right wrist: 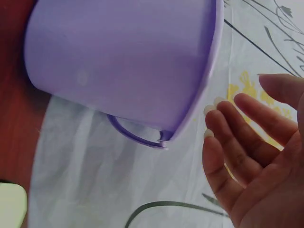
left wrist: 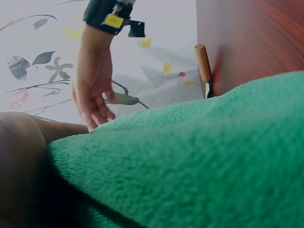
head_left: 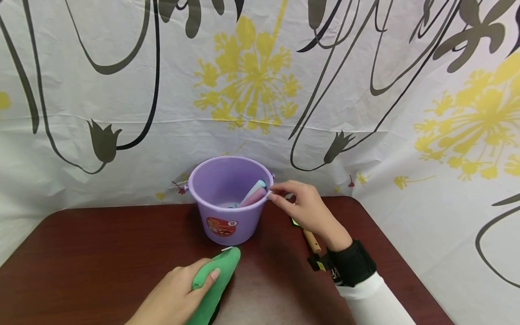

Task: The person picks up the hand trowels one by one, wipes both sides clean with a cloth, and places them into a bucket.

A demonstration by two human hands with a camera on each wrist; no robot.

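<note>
My left hand (head_left: 172,289) grips a green fuzzy cloth (head_left: 227,264), thumb on top, with a small white tag at its far end. That cloth (left wrist: 190,156) fills much of the left wrist view. A purple bucket (head_left: 229,225) stands upright on the table just beyond it. Inside lean a light blue rounded piece and a pink one (head_left: 255,197); their lower parts are hidden. My right hand (head_left: 300,205) is at the bucket's right rim. In the right wrist view the right hand (right wrist: 251,142) has loosely bent fingers with nothing between them, apart from the bucket wall (right wrist: 118,61).
A tool with a wooden handle (head_left: 312,241) lies on the dark red table (head_left: 101,253) under my right forearm; its light green part is partly hidden. Behind the table hangs a white patterned sheet (head_left: 162,104). The bucket's purple handle (right wrist: 135,137) hangs at its side.
</note>
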